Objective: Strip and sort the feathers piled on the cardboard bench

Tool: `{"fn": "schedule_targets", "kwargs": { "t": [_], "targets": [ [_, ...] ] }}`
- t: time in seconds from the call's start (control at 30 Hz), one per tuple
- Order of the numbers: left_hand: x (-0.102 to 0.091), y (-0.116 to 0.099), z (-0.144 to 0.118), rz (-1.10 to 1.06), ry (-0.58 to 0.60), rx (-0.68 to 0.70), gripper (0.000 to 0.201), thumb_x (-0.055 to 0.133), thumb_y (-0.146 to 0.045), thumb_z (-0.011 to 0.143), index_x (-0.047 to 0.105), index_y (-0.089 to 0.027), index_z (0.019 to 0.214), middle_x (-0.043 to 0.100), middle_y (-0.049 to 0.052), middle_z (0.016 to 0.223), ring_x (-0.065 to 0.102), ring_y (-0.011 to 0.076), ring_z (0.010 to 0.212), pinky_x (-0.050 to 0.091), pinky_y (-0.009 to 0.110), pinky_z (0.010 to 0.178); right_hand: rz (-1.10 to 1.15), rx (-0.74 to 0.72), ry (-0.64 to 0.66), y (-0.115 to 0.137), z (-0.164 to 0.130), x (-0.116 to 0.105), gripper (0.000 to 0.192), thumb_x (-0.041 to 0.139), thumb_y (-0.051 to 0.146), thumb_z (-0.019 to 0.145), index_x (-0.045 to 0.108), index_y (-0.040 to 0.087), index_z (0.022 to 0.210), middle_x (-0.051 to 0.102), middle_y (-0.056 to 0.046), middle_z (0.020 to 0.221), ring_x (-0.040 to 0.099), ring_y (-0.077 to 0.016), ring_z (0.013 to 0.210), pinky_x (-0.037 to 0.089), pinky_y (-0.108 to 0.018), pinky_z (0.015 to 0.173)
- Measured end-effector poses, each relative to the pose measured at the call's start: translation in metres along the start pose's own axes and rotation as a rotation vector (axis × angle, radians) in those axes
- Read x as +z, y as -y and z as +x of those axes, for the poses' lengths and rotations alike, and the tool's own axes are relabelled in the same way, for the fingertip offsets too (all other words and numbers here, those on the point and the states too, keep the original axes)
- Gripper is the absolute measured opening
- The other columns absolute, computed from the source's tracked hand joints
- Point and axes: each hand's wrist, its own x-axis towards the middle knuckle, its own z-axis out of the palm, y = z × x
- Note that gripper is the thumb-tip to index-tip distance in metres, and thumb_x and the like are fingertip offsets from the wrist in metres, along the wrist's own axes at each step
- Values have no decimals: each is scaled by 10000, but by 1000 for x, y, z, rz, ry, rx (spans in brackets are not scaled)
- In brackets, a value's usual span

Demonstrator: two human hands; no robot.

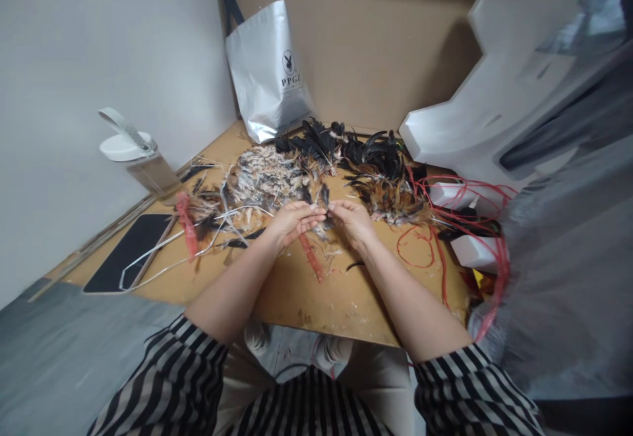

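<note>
Phone (129, 251) is lying dark-screened on the tabletop (277, 297) at far left, and a lidded bottle (151, 165) is standing just behind it. Next along, a red ribbon (186, 228) is lying across feathers, with a white cord (163, 245) looping beside it over the phone's edge. Now a pale feather heap (267, 175) is spreading out in front of a silver bag (264, 70). Centre stage, the left hand (298, 219) is curling its fingers, thumb and index nearly together; whether it is gripping anything, I cannot tell. Right at the fingertips, a small dark feather (325, 194) is poking up above the tabletop, and the right hand (352, 220) is apparently pinching it between nearly closed fingertips. Beyond, black feathers (373, 155) are fanning out behind brown feathers (390, 198), while red strings (440, 251) are tangling around white blocks (475, 253) at the right.
</note>
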Motion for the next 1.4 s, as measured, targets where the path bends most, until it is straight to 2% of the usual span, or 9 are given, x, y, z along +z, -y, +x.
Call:
{"fn": "schedule_targets", "kwargs": {
  "t": [0.17,0.43,0.7,0.87,1.03,1.13,1.23,1.4],
  "targets": [
    [3,2,0,-11,-23,-23,52,629,-96,704,578,-88,705,665,85,673,651,138,631,495,175,542,-26,-79,-25,-1,-9,14,233,642,340,582,638,145,710,652,-22,688,562,-116,623,441,-249,654],
    [1,4,2,48,-58,20,91,662,-126,675,579,-93,691,641,59,605,635,116,584,490,166,535,-227,-260,-62,-10,-5,12,167,596,300,634,632,144,684,632,-25,697,554,-128,661,438,-254,672],
    [5,3,0,195,-95,104,135,700,-183,636,605,-89,655,652,69,628,606,86,560,471,160,547,-91,-96,-41,-1,-7,12,210,640,334,586,618,146,678,629,-7,646,526,-100,575,414,-225,606],
    [6,4,0,214,-73,107,148,702,-198,634,609,-86,660,658,76,653,601,83,554,468,166,548,-60,-64,-61,1,-8,9,245,643,376,584,521,164,565,524,47,514,423,-68,471,341,-197,501],
    [7,5,-1,251,-27,75,173,721,-216,611,617,-88,663,656,79,643,596,93,549,468,182,539,-81,-100,-68,-1,-7,11,236,638,378,576,528,171,601,531,46,542,453,-80,513,358,-197,523],
    [6,5,-1,258,-30,90,170,717,-221,615,616,-91,657,652,74,632,590,90,542,459,176,525,-167,-137,-38,-3,-2,4,231,620,384,599,562,163,629,567,29,581,481,-88,539,378,-202,551],
    [2,4,1,227,-30,114,150,700,-212,638,620,-88,666,647,70,635,585,77,543,454,161,531,-335,-195,-24,-4,6,-11,224,586,362,638,619,147,694,622,-6,661,522,-104,580,397,-213,590],
    [-5,4,6,109,-34,142,128,686,-188,655,599,-94,657,650,62,683,590,69,572,454,153,542,-959,-243,-2,2,8,-32,196,530,314,690,655,165,661,640,-13,648,549,-131,612,366,-221,577]
  ]
}}
